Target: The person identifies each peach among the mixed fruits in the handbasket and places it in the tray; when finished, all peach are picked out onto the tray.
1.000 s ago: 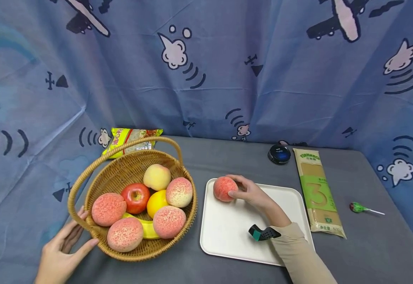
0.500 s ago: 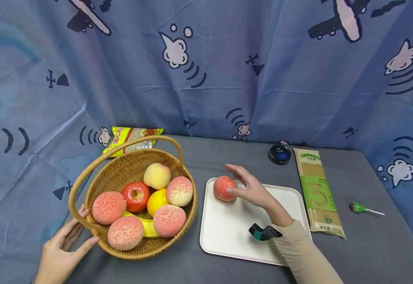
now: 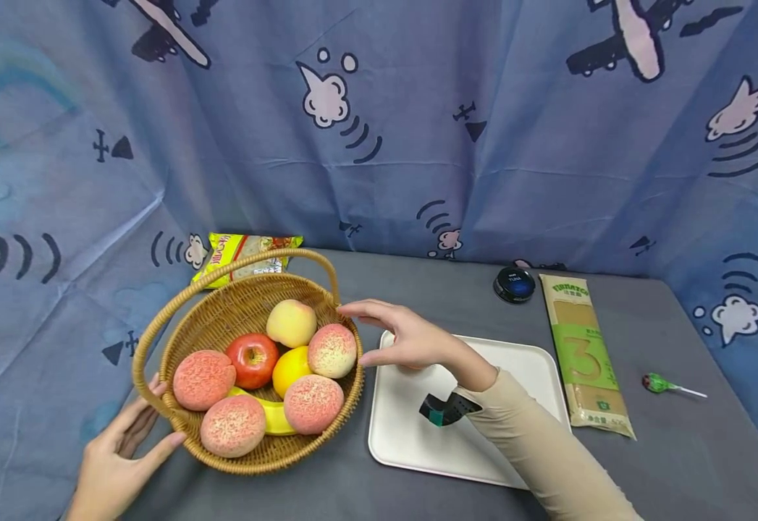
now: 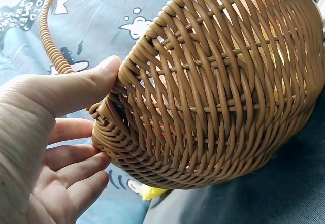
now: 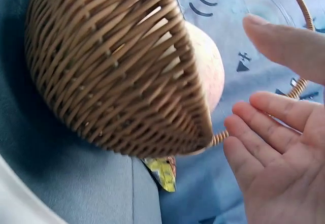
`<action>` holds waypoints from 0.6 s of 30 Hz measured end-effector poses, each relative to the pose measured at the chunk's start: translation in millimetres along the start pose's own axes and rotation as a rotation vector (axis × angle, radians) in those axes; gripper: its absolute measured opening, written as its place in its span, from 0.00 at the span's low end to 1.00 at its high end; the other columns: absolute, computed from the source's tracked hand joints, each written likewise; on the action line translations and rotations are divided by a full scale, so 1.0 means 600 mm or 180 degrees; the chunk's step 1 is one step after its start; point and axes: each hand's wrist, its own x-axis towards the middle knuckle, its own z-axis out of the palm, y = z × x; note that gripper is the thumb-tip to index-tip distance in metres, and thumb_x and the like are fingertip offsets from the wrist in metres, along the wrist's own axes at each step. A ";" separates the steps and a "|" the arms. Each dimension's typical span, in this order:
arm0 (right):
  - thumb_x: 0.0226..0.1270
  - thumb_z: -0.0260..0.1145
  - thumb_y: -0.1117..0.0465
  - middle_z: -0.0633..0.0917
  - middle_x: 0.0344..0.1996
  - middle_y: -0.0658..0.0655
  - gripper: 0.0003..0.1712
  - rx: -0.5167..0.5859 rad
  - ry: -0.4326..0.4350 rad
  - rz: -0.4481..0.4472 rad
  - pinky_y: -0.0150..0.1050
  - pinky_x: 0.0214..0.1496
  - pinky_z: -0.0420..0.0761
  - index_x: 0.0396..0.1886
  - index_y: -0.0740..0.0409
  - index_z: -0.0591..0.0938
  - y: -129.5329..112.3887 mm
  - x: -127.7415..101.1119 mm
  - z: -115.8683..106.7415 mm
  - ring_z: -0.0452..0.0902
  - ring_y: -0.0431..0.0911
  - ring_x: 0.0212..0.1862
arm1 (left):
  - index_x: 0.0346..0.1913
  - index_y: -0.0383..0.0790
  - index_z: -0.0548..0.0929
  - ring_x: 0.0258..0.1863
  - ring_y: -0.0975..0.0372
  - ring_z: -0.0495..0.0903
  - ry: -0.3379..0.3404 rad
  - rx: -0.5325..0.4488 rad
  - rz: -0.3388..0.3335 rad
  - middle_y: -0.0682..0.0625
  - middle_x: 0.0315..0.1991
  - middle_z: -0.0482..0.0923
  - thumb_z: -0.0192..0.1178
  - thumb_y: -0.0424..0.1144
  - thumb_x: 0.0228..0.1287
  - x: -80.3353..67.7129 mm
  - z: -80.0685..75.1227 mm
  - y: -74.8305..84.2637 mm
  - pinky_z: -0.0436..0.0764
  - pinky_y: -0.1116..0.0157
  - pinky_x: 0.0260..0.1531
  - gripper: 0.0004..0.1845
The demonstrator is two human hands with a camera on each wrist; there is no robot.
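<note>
A wicker basket (image 3: 216,318) holds several peaches (image 3: 234,425), a red apple (image 3: 253,360), a yellow round fruit (image 3: 292,370) and a banana (image 3: 277,417). My left hand (image 3: 114,456) grips its left rim near the handle's base, thumb on one side and fingers on the other, as the left wrist view (image 4: 66,132) shows. At the right rim, my right hand (image 3: 411,336) reaches out with fingers spread and nothing between them. Behind that hand, a peach (image 3: 415,369) on the white tray (image 3: 418,441) is mostly hidden.
A yellow food packet (image 3: 225,250) lies behind the basket. Right of the tray are a pasta packet (image 3: 586,354), a round dark tin (image 3: 514,284) and a green lollipop (image 3: 659,383). A patterned blue curtain (image 3: 405,145) hangs behind the grey table.
My right hand has let go of the peach on the tray and moved left to the basket's right rim. My left hand has stayed at the basket.
</note>
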 end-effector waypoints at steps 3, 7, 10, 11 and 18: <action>0.56 0.73 0.58 0.71 0.66 0.56 0.40 -0.0085 -0.0182 0.0051 0.40 0.74 0.67 0.68 0.60 0.68 -0.002 0.018 0.000 0.64 0.45 0.68 | 0.66 0.31 0.69 0.62 0.78 0.68 -0.0027 0.0048 -0.0060 0.54 0.69 0.65 0.68 0.17 0.45 -0.001 -0.001 -0.002 0.74 0.83 0.57 0.41; 0.56 0.73 0.56 0.71 0.66 0.54 0.40 -0.0215 -0.0421 0.0109 0.41 0.74 0.68 0.68 0.57 0.68 0.000 0.036 -0.004 0.64 0.44 0.68 | 0.66 0.32 0.68 0.62 0.78 0.67 -0.0055 0.0068 -0.0094 0.53 0.69 0.65 0.68 0.18 0.46 -0.001 0.000 -0.003 0.74 0.82 0.57 0.40; 0.56 0.74 0.54 0.71 0.66 0.53 0.40 -0.0422 -0.0590 0.0093 0.41 0.73 0.69 0.68 0.53 0.68 0.000 0.046 -0.006 0.65 0.44 0.67 | 0.66 0.31 0.68 0.61 0.79 0.68 -0.0054 0.0054 -0.0100 0.54 0.69 0.64 0.68 0.17 0.45 -0.001 0.001 -0.004 0.74 0.82 0.57 0.40; 0.56 0.74 0.54 0.71 0.66 0.53 0.40 -0.0501 -0.0642 0.0087 0.41 0.73 0.69 0.68 0.52 0.68 0.000 0.048 -0.007 0.65 0.44 0.67 | 0.66 0.31 0.68 0.61 0.79 0.68 -0.0046 0.0051 -0.0094 0.54 0.69 0.65 0.69 0.17 0.45 -0.001 0.001 -0.005 0.74 0.82 0.57 0.40; 0.58 0.72 0.55 0.70 0.66 0.55 0.38 -0.0752 -0.0920 -0.0013 0.42 0.74 0.67 0.67 0.56 0.69 -0.004 0.057 -0.009 0.64 0.47 0.68 | 0.65 0.30 0.70 0.61 0.78 0.70 0.0098 -0.0041 -0.0014 0.57 0.67 0.67 0.69 0.15 0.42 0.000 0.003 -0.003 0.75 0.83 0.56 0.41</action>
